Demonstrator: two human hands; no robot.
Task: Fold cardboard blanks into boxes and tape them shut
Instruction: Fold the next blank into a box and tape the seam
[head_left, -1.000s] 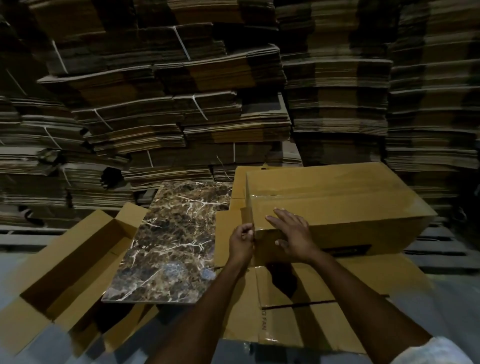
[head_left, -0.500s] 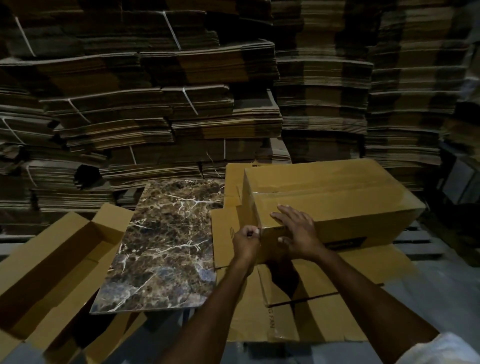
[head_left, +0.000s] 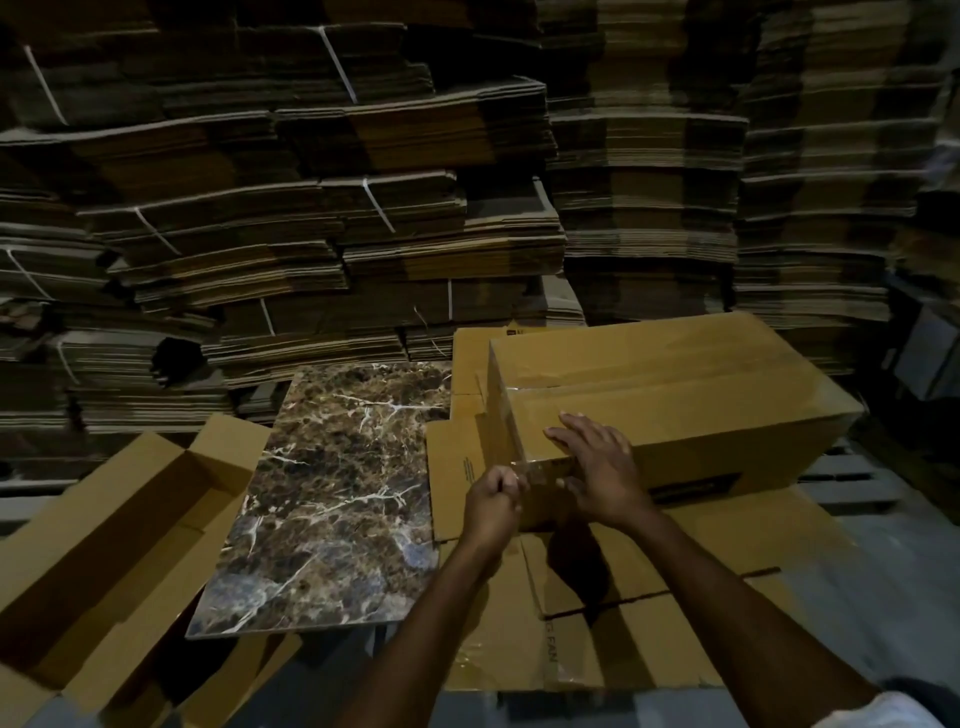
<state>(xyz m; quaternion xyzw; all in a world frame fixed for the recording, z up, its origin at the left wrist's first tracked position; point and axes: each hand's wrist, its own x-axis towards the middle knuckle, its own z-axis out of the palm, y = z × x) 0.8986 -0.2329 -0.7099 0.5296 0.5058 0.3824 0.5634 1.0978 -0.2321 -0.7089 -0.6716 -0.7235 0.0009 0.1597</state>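
"Cardboard box (head_left: 675, 395), the shut one, where is it?"

"Right in front of the person, lying on flat cardboard blanks (head_left: 597, 654). Its top flaps are closed and the seam looks glossy. What's inside I cannot see."

"And the hands?"

"The left grip (head_left: 491, 506) is curled, pinching a strip of clear tape (head_left: 540, 465) at the box's near left corner. The right grip (head_left: 597, 467) is released, fingers flat and spread, pressing on the top by that same corner."

"Any other container?"

"An open box (head_left: 104, 545) off to the left, flaps spread. Only its own brown walls and shadow show within. Between the two boxes lies a marble-patterned slab (head_left: 337, 493). Behind it all, stacks of flat cardboard (head_left: 311, 208), tied with white straps, rise like a wall."
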